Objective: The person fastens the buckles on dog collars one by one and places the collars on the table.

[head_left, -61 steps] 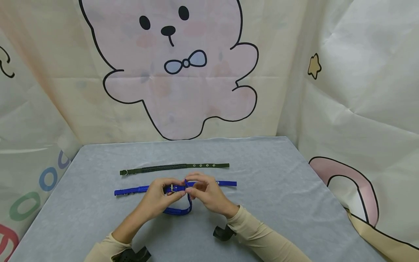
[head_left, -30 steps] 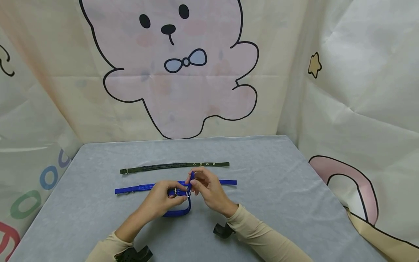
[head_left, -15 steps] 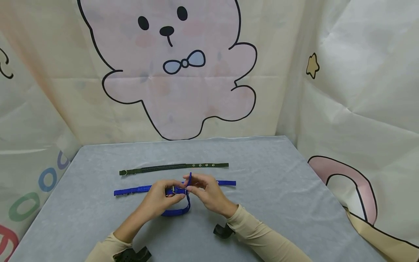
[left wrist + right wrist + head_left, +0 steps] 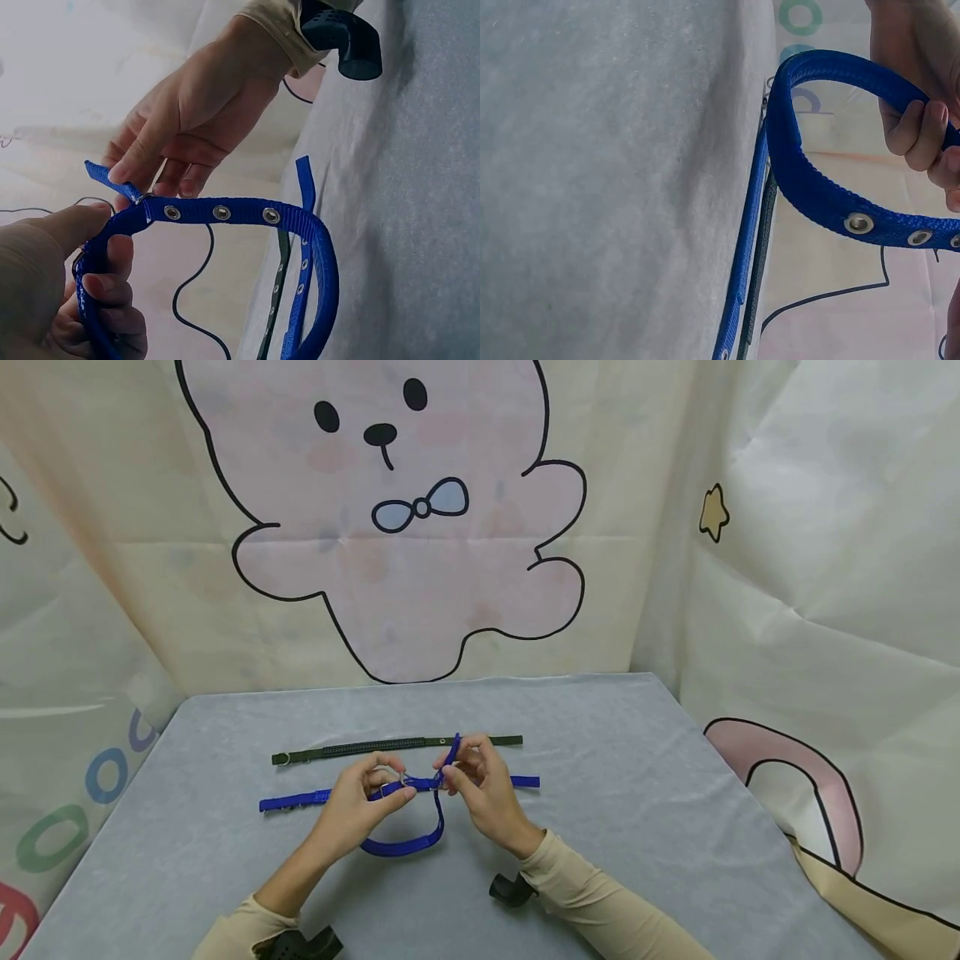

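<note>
A blue collar (image 4: pixel 405 848) with metal eyelets is bent into a loop, raised over the table between both hands. The left hand (image 4: pixel 348 806) grips it near the buckle, thumb on top and fingers curled beneath in the left wrist view. At the upper right of the loop, the right hand (image 4: pixel 491 797) pinches the collar's free tip (image 4: pixel 105 178), which sticks up through a metal fitting (image 4: pixel 144 201). Three eyelets show along the band in the left wrist view. The right wrist view has the loop (image 4: pixel 787 127) and the left hand's curled fingers, with the right hand mostly out of frame.
A second blue collar (image 4: pixel 296 800) lies straight on the grey tablecloth (image 4: pixel 600 760), partly behind the hands. Beyond it lies a dark green collar (image 4: pixel 375 746) with eyelets. Black wrist mounts (image 4: pixel 512 890) sit under the sleeves. Printed fabric walls (image 4: pixel 450 602) stand around the table.
The right hand has moved up and right with the free tip, now higher. The left hand has shifted slightly left, and the buckle end and loop have spread a little wider.
</note>
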Demonstrator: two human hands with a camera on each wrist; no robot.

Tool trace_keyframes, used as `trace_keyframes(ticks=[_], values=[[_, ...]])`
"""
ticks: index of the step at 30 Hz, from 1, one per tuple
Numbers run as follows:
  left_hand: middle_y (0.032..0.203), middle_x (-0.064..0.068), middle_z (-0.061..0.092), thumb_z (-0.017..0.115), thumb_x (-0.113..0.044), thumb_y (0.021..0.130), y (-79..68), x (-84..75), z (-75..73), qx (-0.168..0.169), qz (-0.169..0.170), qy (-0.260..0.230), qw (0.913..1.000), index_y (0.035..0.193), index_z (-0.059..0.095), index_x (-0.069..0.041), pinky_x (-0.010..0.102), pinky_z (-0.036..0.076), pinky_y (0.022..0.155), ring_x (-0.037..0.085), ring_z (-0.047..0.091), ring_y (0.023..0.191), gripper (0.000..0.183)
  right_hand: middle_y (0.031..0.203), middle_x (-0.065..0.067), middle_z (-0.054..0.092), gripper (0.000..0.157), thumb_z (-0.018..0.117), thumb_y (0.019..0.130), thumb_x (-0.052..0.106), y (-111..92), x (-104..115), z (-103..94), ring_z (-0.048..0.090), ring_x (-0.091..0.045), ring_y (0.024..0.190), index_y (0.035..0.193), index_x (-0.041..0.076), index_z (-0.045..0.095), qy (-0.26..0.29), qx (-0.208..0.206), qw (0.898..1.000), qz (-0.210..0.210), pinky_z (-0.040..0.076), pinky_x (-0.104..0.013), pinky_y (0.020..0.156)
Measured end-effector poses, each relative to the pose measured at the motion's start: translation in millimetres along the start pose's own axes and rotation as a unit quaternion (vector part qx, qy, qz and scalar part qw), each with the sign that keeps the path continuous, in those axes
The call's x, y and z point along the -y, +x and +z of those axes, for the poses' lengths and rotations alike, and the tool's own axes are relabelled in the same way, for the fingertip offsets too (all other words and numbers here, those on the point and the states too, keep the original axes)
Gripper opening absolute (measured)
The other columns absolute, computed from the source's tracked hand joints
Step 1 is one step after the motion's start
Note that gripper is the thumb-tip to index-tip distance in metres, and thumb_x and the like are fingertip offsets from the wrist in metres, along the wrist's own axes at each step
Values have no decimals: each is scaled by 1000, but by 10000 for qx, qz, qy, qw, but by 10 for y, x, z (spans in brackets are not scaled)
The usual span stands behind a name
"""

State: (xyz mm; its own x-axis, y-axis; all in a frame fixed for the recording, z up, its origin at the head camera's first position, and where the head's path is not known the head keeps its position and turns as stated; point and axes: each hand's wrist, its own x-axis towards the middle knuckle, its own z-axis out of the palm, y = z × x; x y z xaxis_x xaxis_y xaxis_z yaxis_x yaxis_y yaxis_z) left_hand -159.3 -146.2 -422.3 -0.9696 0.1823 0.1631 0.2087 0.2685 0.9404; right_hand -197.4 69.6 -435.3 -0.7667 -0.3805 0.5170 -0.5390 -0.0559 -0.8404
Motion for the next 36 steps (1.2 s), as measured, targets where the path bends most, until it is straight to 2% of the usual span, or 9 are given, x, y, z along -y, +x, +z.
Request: trace_keyframes(ticks=[6,12,18,23,30,36], values=[[83,12,74,78,-17,90,-3,5,0,-156,87,7,9998,110,66,-3,23,39,54,6,50,60,28,102,-26,69,13,54,102,0,-5,-5,-1,68,-30,75,114,0,48,-265,-33,9995,-152,58,-31,65],[84,9,74,77,-16,91,-20,16,5,-328,423,127,9985,112,71,-5,24,45,60,6,60,70,24,103,-22,69,20,54,102,-1,-25,-16,-6,68,-30,80,122,3,57,-437,99,9987,-262,59,-31,66],[79,7,71,76,-15,91,-22,12,-6,-475,608,237,9967,111,73,-7,24,39,54,5,53,63,23,110,-22,69,22,54,102,-1,-36,21,-12,67,-27,87,120,2,65,-599,191,9975,-329,60,-32,69],[76,6,69,76,-14,90,-22,0,-15,-464,669,200,9965,112,74,-5,24,37,52,4,46,58,23,112,-18,70,20,56,101,0,-34,52,-14,67,-26,95,117,3,68,-691,257,9971,-189,60,-30,72],[75,6,68,76,-13,91,-23,-14,-20,-428,673,131,9967,110,74,-5,24,36,50,4,44,57,21,109,-18,71,20,57,100,-1,-30,52,-12,68,-30,93,114,2,70,-806,475,9953,-242,60,-29,71],[75,6,69,76,-13,91,-25,-9,-22,-428,754,188,9961,110,74,-4,24,36,50,3,45,57,22,108,-16,71,19,57,100,-1,-34,39,-5,68,-23,94,114,4,69,-976,678,9925,-295,60,-28,72]])
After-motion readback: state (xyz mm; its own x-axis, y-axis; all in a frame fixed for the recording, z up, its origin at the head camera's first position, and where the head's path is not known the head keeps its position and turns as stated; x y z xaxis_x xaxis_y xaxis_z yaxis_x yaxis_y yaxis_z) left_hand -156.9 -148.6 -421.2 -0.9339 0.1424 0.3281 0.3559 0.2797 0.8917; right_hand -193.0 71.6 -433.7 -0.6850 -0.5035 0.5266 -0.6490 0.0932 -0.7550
